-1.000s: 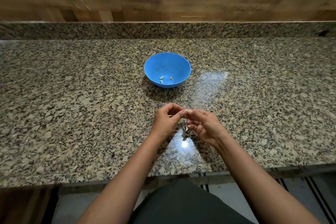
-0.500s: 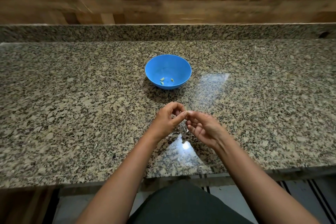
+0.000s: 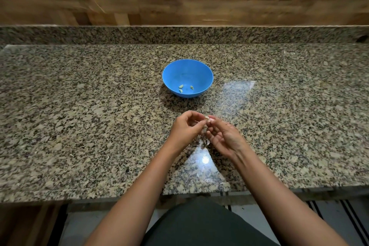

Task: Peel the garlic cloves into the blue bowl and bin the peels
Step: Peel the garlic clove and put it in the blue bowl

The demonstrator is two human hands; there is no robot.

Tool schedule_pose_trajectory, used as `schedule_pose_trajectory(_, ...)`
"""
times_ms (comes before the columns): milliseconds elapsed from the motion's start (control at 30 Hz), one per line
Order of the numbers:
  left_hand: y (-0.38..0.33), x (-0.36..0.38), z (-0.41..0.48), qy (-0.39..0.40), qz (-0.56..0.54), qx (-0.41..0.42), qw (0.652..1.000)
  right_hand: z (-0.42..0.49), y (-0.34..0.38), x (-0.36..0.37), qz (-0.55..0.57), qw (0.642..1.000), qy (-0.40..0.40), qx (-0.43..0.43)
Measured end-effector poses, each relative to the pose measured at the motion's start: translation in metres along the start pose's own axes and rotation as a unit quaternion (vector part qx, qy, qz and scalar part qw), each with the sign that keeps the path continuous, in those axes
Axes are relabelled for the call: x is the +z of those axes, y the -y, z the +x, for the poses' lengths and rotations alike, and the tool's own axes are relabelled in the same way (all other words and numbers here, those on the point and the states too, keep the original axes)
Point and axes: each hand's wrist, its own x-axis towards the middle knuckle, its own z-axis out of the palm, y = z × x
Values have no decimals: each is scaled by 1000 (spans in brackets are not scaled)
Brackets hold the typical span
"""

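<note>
A blue bowl point(image 3: 187, 66) stands on the granite counter and holds three peeled garlic cloves point(image 3: 181, 86). In front of it, above the counter, my left hand point(image 3: 184, 129) and my right hand point(image 3: 224, 137) meet at the fingertips. Both pinch one small pale garlic clove point(image 3: 206, 118) between them. Loose papery garlic peels point(image 3: 204, 143) lie on the counter just below my hands, partly hidden by them.
The speckled granite counter point(image 3: 79, 116) runs the full width, with a low granite upstand and a wooden wall behind. Tiny peel scraps point(image 3: 107, 158) lie at the front left. The counter's front edge is close to my body. No bin is in view.
Both hands stay together on the clove with only slight finger movement; the view has shifted a little downward.
</note>
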Motion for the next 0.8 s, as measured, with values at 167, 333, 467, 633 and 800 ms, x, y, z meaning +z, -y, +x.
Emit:
schedule_pose_trajectory(167,-2,-3,3,13,-7,1,1000,2,-1,-2,-22,1000,5,5)
schedule_pose_trajectory(333,0,-5,6,-11,-62,-42,997,-1,4,-2,-78,997,24,-18)
schedule_pose_trajectory(467,0,-3,6,-35,-119,-79,989,-4,3,1,-174,980,33,-88)
schedule_pose_trajectory(633,-4,0,5,-29,-124,-95,987,-2,2,2,-282,945,-4,-167)
schedule_pose_trajectory(800,-6,0,6,-48,-126,-89,987,0,3,3,-259,953,-5,-156)
